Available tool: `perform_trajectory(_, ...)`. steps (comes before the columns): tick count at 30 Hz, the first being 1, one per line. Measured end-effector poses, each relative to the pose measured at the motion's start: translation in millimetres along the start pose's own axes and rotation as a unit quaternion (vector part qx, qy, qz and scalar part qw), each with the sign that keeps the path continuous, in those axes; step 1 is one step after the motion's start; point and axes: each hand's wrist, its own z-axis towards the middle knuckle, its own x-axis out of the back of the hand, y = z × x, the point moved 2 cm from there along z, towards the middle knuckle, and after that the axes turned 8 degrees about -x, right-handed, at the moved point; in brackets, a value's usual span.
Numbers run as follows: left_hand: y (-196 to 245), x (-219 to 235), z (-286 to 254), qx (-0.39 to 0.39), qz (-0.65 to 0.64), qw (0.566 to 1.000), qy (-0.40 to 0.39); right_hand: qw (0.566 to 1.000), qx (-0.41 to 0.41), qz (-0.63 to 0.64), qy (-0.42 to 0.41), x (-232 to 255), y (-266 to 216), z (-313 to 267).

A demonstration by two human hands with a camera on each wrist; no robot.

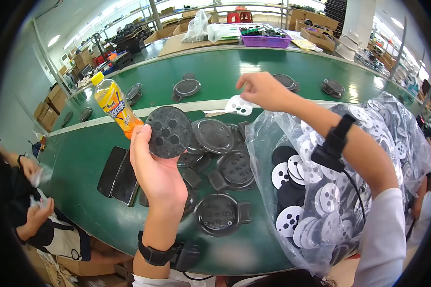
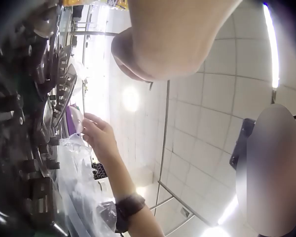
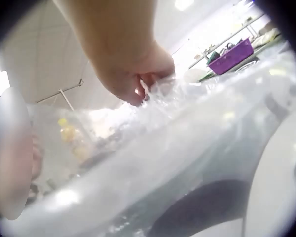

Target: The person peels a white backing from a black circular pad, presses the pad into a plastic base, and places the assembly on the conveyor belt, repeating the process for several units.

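Note:
My left hand (image 1: pixel 154 179) holds up a round black pad (image 1: pixel 170 132) with several holes, gripped at its edge between thumb and fingers. Farther out, over the pale strip along the table, my right hand (image 1: pixel 263 91) pinches a thin white disc (image 1: pixel 238 105) with similar holes. The same hand (image 2: pixel 99 137) shows in the left wrist view, the white piece at its fingertips. Below and between the hands lie several black round housings (image 1: pixel 214 135) with side tabs, some stacked. A clear plastic bag (image 1: pixel 266 191) full of white and black discs lies under my right forearm.
An orange drink bottle (image 1: pixel 115 103) with a yellow cap stands behind my left hand. Two dark phone-like slabs (image 1: pixel 112 171) lie left of the housings. More housings (image 1: pixel 187 87) sit on the green belt beyond. A purple basket (image 1: pixel 266 41) stands at the back. Another person's hands (image 1: pixel 38 215) are at left.

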Motion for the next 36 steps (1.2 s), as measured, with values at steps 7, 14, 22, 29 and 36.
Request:
perform_trajectory(7,0.5,-5.7,-0.2,0.007,-0.009,1.0,0.014,0.995,-0.029,-0.096,-0.008,-35.0,35.6,10.7)
perform_trajectory(14,1.6,-16.2,-7.5,0.034,0.014,0.998,-0.047,0.991,0.055,0.1,0.069,2.2,-15.3,-6.1)
perform_trajectory(22,-3.7,-32.8,-25.6,0.064,0.033,0.976,-0.207,0.8,-0.045,0.568,-0.19,10.7,-80.4,-99.0)
perform_trajectory(29,-13.6,-35.6,-59.8,0.17,-0.046,0.956,-0.235,0.751,-0.008,0.628,-0.202,6.8,-69.5,-138.5)
perform_trajectory(36,-33.4,-32.3,-72.0,0.134,-0.006,0.93,-0.342,0.692,-0.025,0.682,-0.237,6.8,-49.6,-160.8)
